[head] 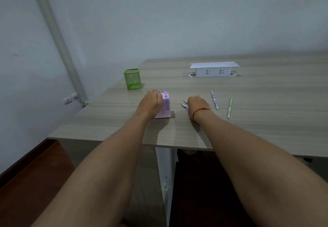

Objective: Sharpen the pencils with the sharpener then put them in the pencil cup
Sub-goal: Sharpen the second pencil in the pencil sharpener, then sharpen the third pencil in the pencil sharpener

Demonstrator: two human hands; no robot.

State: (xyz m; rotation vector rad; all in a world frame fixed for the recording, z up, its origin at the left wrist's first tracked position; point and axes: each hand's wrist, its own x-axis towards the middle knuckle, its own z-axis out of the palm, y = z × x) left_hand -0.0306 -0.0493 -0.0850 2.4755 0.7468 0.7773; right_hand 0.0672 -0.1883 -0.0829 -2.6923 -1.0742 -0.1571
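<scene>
The left hand clasps the pink sharpener. Just right of it, the right hand closes on pencils: light, stiff, best pinched mid-shaft.

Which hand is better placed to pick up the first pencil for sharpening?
The right hand, probably: it rests on the pencil ends beside it, while the left hand is on the pink plastic sharpener, steadying it.
</scene>
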